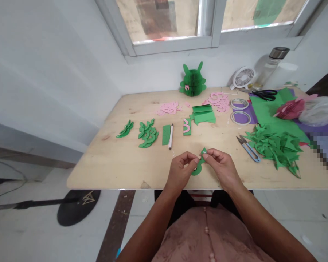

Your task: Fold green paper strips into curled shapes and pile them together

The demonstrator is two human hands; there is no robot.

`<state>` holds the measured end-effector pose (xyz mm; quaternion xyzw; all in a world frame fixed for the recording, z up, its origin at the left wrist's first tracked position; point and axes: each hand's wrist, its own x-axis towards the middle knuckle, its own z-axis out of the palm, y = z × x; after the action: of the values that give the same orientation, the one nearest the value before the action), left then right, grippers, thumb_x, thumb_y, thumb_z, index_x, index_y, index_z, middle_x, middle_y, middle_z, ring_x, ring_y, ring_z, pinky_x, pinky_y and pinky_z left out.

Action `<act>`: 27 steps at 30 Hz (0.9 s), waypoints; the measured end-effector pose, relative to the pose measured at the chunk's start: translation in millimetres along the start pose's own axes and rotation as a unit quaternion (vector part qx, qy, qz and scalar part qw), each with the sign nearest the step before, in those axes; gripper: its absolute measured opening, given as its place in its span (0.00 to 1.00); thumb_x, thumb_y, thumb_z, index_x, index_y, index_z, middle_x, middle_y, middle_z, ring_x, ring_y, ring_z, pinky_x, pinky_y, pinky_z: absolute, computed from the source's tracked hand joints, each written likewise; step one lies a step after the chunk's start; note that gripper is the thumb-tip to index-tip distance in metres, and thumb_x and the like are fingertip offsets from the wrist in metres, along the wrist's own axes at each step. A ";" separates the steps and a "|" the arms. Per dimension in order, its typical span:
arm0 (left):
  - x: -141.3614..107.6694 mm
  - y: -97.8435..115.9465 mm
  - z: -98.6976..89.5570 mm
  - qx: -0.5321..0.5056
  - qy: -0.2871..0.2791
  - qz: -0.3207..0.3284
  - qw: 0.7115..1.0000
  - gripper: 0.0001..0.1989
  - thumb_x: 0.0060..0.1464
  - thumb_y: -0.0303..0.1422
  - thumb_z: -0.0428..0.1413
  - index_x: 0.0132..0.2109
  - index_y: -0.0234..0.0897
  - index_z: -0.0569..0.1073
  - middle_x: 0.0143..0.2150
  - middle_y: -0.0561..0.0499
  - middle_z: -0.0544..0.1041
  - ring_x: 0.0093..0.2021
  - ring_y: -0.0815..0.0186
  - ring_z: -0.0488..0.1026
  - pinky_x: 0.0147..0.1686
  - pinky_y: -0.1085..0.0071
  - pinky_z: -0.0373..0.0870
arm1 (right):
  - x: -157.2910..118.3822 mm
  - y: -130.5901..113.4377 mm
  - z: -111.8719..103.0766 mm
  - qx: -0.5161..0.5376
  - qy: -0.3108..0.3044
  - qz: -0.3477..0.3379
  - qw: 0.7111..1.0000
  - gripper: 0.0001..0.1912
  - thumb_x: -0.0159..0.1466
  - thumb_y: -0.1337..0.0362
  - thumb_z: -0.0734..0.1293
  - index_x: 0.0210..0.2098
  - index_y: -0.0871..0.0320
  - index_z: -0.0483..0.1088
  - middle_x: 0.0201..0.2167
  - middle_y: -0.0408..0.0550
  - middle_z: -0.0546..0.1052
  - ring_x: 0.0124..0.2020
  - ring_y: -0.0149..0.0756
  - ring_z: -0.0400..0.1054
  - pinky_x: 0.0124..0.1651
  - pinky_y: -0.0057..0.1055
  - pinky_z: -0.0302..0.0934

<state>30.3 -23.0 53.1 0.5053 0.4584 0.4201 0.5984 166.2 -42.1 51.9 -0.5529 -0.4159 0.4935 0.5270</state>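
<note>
While both hands meet over the table [120, 171] near its front edge, the green paper piece [198, 170] lies right between their fingertips, so neither hand is clearly nearer; its long axis slants, a narrow tip pointing up and away to the right, a rounded end down and toward the person, a little to the left; the right hand [221, 164] pinches the narrow upper part, its thumb laid over the paper just below a small white patch [204, 152]; the left hand [182, 167] has thumb and forefinger closed together at the piece's left side, the other fingers curled, though whether paper or something smaller sits between those tips I cannot tell; any further handling, I judge, hinges on that slant and on the narrow end being under the right thumb, with the rounded end free below.

Beyond the hands, the white pen [171, 137] lies just beside a green rectangle [166, 135], both pointing roughly away from the person; the blue-handled snips [250, 149] lie off to the right, nearer the right hand; no brand, label or lettering can be read on the pen, the snips, the tape rolls [241, 118] or the clear bottle [268, 71]; a pixelated patch [326, 150] at the right edge shows no legible writing.
</note>
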 end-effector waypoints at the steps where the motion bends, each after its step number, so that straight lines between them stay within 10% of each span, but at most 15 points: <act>1: 0.1 -0.5 -0.2 0.001 0.003 -0.003 1.000 0.08 0.45 0.36 0.60 0.26 0.34 0.73 0.22 0.53 0.71 0.24 0.71 0.65 0.25 0.75 0.62 | 0.3 0.0 0.0 -0.005 0.003 0.000 1.000 0.12 0.53 0.55 0.68 0.25 0.58 0.72 0.24 0.43 0.73 0.28 0.31 0.65 0.32 0.28 0.59; 27: 9.4 5.3 2.8 -0.049 0.056 -0.012 0.997 0.07 0.40 0.34 0.62 0.26 0.34 0.75 0.23 0.52 0.75 0.26 0.70 0.68 0.28 0.74 0.64 | -1.3 -0.4 -1.5 -0.166 -0.059 -0.063 0.982 0.11 0.59 0.58 0.64 0.26 0.57 0.72 0.20 0.41 0.71 0.24 0.30 0.62 0.28 0.26 0.57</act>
<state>34.9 -13.8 57.4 0.4456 0.4759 0.4628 0.6007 167.5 -43.5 52.3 -0.5750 -0.5564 0.4151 0.4330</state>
